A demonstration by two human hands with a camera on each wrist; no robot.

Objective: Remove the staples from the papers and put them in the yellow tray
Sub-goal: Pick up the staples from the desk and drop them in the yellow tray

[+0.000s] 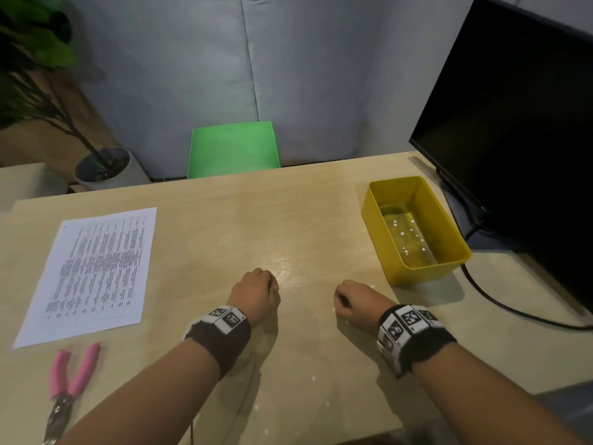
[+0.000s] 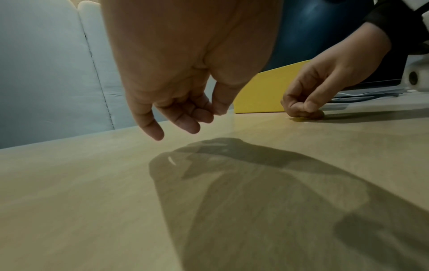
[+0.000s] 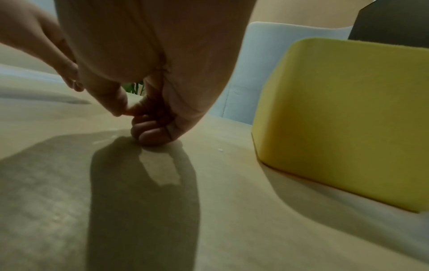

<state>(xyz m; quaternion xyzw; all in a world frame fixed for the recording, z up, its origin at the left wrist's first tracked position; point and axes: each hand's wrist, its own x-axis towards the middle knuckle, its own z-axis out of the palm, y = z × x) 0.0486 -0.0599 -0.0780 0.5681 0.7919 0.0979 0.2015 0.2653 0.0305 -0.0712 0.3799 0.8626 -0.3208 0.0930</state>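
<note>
Worktop (image 1: 305, 226) bare between hands; right hand (image 1: 356, 301) fingers curled, thumb pinching forefinger, possibly on a tiny, light, stiff staple; left hand (image 1: 255, 293) loosely curled, empty.

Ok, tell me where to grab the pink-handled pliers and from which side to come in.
Grip the pliers by the two pink handles, closing the fingers round both. They lie flat on the table near its front edge, handles spread and pointing away toward the paper, metal jaws toward the person. The left hand is nearer, so coming down from above with it looks easiest.
</note>
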